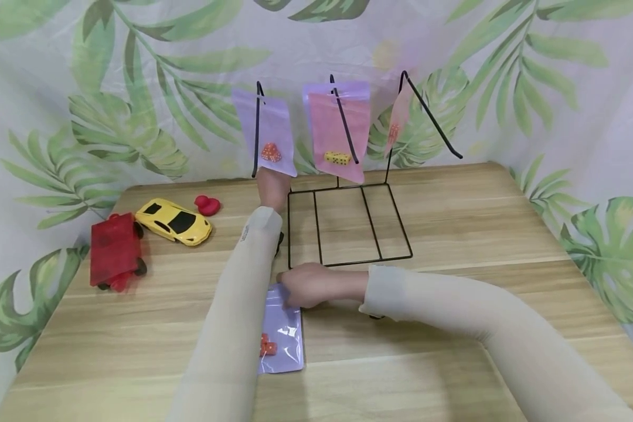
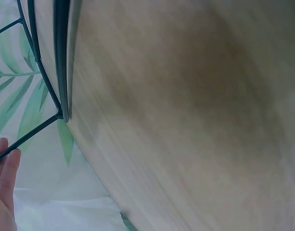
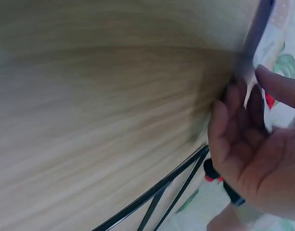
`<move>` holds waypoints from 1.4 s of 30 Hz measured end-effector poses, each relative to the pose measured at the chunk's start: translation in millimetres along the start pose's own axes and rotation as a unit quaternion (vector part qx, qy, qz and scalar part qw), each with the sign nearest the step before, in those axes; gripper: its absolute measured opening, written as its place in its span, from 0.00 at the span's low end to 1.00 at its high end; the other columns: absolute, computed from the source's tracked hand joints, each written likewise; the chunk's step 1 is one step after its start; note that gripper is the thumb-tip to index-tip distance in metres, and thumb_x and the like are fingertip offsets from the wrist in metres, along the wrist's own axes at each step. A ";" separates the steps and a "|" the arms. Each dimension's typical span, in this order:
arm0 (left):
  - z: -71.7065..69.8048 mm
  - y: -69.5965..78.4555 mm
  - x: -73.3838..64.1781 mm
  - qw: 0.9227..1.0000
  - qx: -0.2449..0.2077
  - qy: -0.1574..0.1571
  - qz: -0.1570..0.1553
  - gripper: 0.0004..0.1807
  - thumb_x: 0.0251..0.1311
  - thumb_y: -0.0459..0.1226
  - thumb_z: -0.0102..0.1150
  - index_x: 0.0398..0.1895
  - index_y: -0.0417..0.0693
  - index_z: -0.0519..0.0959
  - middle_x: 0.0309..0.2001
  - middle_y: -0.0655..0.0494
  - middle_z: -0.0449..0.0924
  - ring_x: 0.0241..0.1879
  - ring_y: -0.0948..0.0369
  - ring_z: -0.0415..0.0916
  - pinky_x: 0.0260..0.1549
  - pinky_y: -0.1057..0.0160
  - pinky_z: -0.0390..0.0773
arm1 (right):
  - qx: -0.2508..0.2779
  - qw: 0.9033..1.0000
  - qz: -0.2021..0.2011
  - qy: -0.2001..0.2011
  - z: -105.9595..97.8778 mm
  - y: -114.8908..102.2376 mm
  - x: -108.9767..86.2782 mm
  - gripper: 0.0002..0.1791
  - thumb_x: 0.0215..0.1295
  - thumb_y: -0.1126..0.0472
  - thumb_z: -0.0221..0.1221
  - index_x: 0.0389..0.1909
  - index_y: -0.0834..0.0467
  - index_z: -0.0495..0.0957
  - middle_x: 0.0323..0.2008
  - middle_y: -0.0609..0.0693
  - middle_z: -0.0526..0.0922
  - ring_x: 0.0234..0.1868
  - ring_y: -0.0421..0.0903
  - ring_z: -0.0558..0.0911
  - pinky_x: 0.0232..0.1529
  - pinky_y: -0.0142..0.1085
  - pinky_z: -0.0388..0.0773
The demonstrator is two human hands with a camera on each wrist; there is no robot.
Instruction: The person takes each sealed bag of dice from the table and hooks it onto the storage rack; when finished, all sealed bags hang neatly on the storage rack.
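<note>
A purple zip bag (image 1: 285,343) with orange dice lies on the table, partly hidden by the left sleeve. My right hand (image 1: 311,285) pinches its top edge with curled fingers; in the right wrist view the bag edge (image 3: 259,33) runs up from the fingertips. Farther back, my left hand (image 1: 274,189) is below a purple bag (image 1: 266,129) hanging on the left hook of a black wire rack (image 1: 350,264). In the left wrist view, straight fingers (image 2: 10,175) lie at a rack wire (image 2: 29,135); the thumb is hidden.
From the middle hook hangs a pink bag (image 1: 340,126) with yellow dice. Another pink bag (image 1: 399,111) hangs edge-on at the right hook. On the left are a yellow toy car (image 1: 174,221), a red toy vehicle (image 1: 116,249) and a red rubber duck (image 1: 207,205).
</note>
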State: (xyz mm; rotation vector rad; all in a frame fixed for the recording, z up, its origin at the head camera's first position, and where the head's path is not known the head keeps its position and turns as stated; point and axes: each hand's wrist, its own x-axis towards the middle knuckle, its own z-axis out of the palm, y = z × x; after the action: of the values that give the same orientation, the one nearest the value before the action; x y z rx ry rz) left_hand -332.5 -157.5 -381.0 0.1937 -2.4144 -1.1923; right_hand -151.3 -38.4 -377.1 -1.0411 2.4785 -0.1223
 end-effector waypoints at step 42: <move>1.2 2.7 -2.0 1.000 0.018 0.012 0.010 0.11 0.66 0.32 0.53 0.36 0.30 0.81 0.36 0.32 0.83 0.37 0.41 0.80 0.41 0.44 0.79 | 0.391 0.770 0.002 0.504 -92.6 160.5 -236.3 0.08 0.70 0.67 0.57 0.37 0.54 0.84 0.26 0.40 0.86 0.26 0.32 0.82 0.33 0.21 0.78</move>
State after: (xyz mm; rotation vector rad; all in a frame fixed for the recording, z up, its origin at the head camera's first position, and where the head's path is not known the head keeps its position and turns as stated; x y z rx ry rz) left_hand -331.1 -154.3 -380.1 0.1932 -2.4127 -1.1327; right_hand -151.5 232.3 -247.0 -0.6142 2.7084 -1.9766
